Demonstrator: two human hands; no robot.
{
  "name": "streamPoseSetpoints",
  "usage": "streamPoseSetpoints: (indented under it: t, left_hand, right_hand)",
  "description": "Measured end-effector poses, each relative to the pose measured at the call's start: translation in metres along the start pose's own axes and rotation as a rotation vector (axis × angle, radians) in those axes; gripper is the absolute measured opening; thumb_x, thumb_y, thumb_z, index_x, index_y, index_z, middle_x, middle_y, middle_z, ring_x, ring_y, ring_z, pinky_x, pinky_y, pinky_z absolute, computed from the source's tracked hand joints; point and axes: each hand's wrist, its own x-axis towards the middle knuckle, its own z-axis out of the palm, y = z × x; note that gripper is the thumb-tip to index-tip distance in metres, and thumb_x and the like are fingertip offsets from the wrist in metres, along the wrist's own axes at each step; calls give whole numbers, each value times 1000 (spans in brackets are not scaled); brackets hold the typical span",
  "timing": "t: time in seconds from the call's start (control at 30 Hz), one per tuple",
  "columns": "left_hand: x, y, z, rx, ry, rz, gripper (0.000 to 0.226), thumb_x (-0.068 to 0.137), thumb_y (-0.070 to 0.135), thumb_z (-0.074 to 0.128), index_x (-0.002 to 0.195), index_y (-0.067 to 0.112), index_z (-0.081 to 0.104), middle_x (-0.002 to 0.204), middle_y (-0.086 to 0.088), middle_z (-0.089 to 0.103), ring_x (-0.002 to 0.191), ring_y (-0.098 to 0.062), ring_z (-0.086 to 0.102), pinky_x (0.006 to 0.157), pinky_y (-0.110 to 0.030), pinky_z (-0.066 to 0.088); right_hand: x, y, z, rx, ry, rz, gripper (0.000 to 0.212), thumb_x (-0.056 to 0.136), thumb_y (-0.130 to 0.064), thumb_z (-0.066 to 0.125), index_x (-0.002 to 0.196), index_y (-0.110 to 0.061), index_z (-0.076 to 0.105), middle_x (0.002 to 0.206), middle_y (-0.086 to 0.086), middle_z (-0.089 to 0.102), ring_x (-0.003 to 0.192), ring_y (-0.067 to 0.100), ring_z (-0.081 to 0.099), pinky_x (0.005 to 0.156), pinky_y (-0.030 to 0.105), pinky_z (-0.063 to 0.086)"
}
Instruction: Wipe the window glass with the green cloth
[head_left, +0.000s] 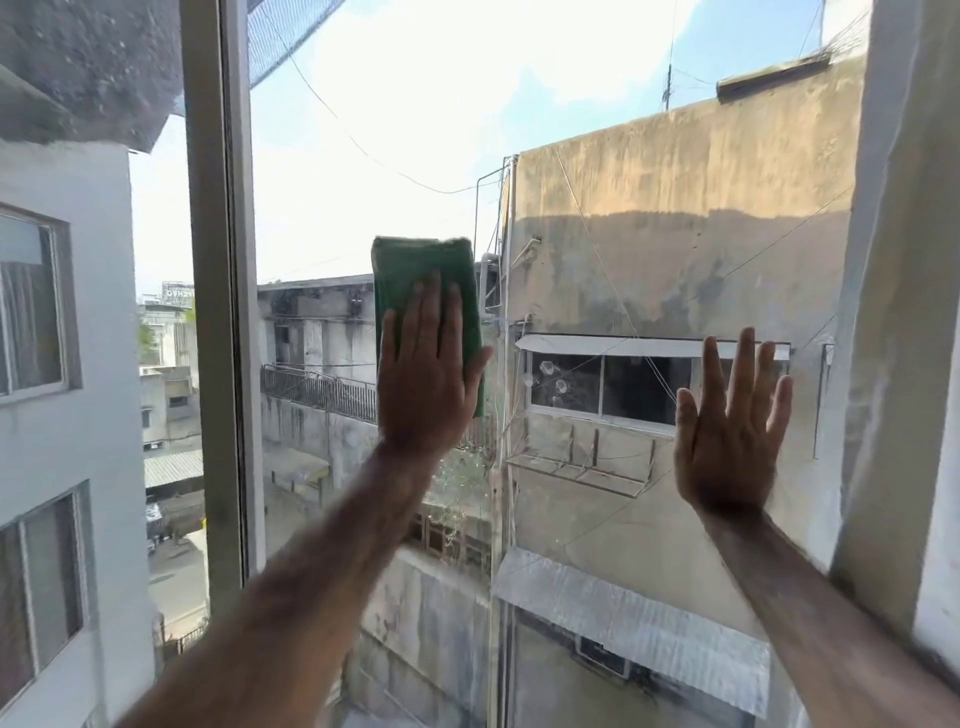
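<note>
A folded green cloth (415, 265) lies flat against the window glass (623, 234) near the pane's middle. My left hand (428, 374) presses on the cloth's lower half with fingers straight and together, pinning it to the glass. My right hand (730, 436) rests flat on the glass farther right, fingers spread, holding nothing. Smudges and streaks show on the pane below the cloth.
A pale vertical window frame (218, 312) stands left of the pane, with another glass panel beyond it. A white frame or wall (893, 312) borders the right side. Through the glass I see buildings, wires and sky.
</note>
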Motion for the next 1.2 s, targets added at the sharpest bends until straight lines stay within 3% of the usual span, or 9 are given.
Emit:
streamPoseSetpoints:
  t: [0.1, 0.17, 0.37, 0.5, 0.7, 0.87, 1.0, 1.2]
  left_hand:
    - [63, 11, -17, -45, 27, -124, 78, 106, 60, 17, 159, 4, 30, 169, -16, 28, 158, -31, 24, 128, -52, 23]
    - [61, 17, -14, -35, 28, -141, 80, 105, 61, 17, 160, 3, 29, 169, -17, 26, 158, -31, 23, 128, -51, 23]
    - [-97, 30, 22, 26, -100, -38, 86, 104, 65, 30, 161, 1, 23, 171, -20, 16, 160, -33, 14, 126, -54, 28]
    - [-152, 21, 18, 76, -209, 74, 84, 105, 64, 30, 159, 0, 27, 169, -21, 20, 157, -36, 24, 120, -56, 38]
    - [-27, 23, -14, 24, -151, -52, 92, 99, 72, 22, 160, 3, 26, 169, -20, 24, 157, -33, 25, 127, -50, 27]
    - [47, 31, -35, 5, -93, -174, 91, 100, 72, 20, 158, 2, 30, 168, -18, 28, 157, -28, 27, 127, -48, 29]
    - [-16, 41, -23, 15, -161, -196, 94, 99, 74, 18, 160, 3, 24, 170, -18, 20, 158, -29, 22, 127, -49, 28]
    - [-118, 43, -9, 102, -299, -60, 91, 99, 68, 35, 158, -1, 31, 166, -22, 28, 154, -35, 32, 117, -52, 44]
  right_hand:
    - [0, 1, 0, -4, 7, -9, 61, 115, -41, 30, 172, -21, 21, 181, 15, 14, 169, 33, 12, 135, 60, 16]
    - [0, 2, 0, -7, 9, -14, 61, 115, -41, 28, 172, -20, 21, 181, 15, 14, 169, 33, 12, 135, 60, 16]
    - [2, 3, 2, -10, 9, -7, 62, 115, -42, 29, 173, -23, 19, 182, 13, 13, 169, 32, 12, 136, 59, 15]
    - [1, 3, 3, 1, -4, 4, 61, 116, -45, 25, 173, -26, 16, 182, 11, 10, 170, 31, 9, 135, 60, 16]
    - [0, 4, 6, 0, 3, 6, 62, 116, -43, 28, 173, -27, 14, 183, 10, 9, 170, 30, 8, 136, 59, 14]
    - [1, 6, 4, 1, -1, -8, 61, 116, -43, 28, 173, -25, 15, 182, 12, 10, 170, 31, 9, 138, 56, 9]
    - [1, 3, 3, 7, -20, 0, 61, 116, -44, 24, 173, -24, 15, 182, 13, 11, 170, 32, 9, 137, 58, 11]
    - [2, 4, 1, 13, -31, 11, 62, 116, -44, 24, 173, -25, 13, 182, 12, 10, 170, 31, 8, 135, 61, 15]
